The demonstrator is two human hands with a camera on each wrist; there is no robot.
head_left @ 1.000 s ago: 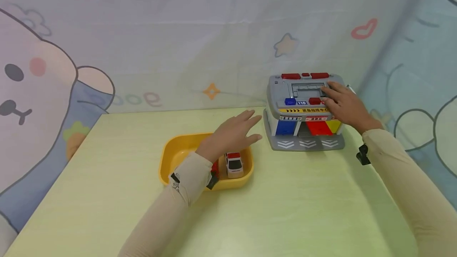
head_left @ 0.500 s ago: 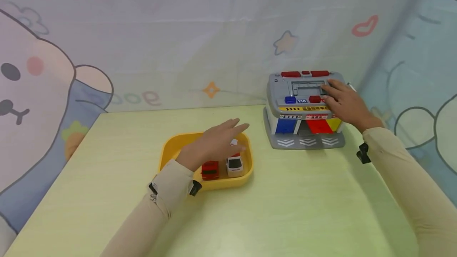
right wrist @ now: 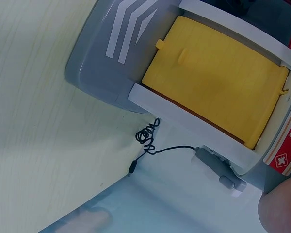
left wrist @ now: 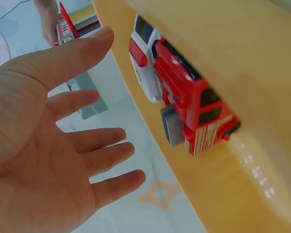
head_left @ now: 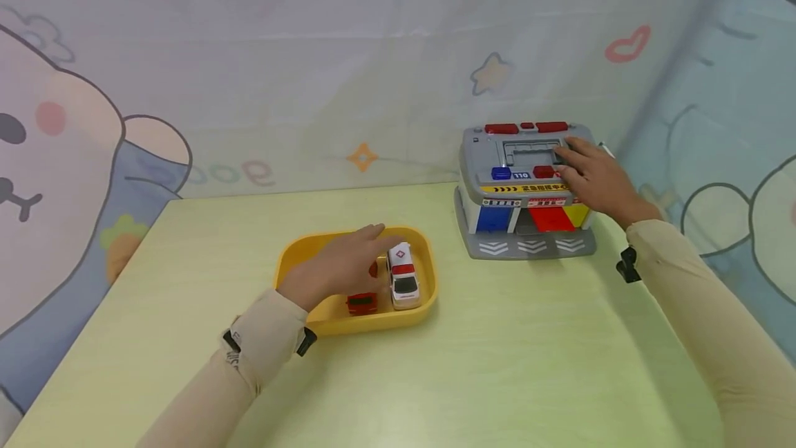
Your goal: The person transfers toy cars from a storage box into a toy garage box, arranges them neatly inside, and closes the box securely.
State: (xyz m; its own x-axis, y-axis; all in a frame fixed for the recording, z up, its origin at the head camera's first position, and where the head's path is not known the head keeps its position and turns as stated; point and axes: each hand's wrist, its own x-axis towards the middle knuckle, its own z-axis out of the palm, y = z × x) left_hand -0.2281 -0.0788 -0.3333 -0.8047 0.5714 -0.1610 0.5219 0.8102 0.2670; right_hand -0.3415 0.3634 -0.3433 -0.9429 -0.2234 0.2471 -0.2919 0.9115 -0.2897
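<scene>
My left hand [head_left: 338,261] hovers over the yellow tray [head_left: 379,325], fingers spread and holding nothing. Beneath its fingers sits a red toy fire truck [head_left: 362,304], partly covered by the hand in the head view. Beside the truck, a white toy ambulance [head_left: 404,275] with a red band lies in the tray's right part. In the left wrist view, the open palm [left wrist: 43,145] faces the fire truck [left wrist: 184,92], apart from it. My right hand [head_left: 597,178] rests on the right side of the grey roof of a toy garage [head_left: 488,157], its fingers loosely extended.
The garage's red door [head_left: 550,218] is raised outward; the blue door [head_left: 495,220] and yellow door [right wrist: 213,82] are down. A thin black cord [right wrist: 146,136] and a small grey part [right wrist: 216,167] hang at its side. A printed cloth [head_left: 311,88] stands behind the table.
My left hand has moved left and down from the gap between tray and garage to above the fire truck, uncovering the ambulance. My right hand has stayed on the garage roof.
</scene>
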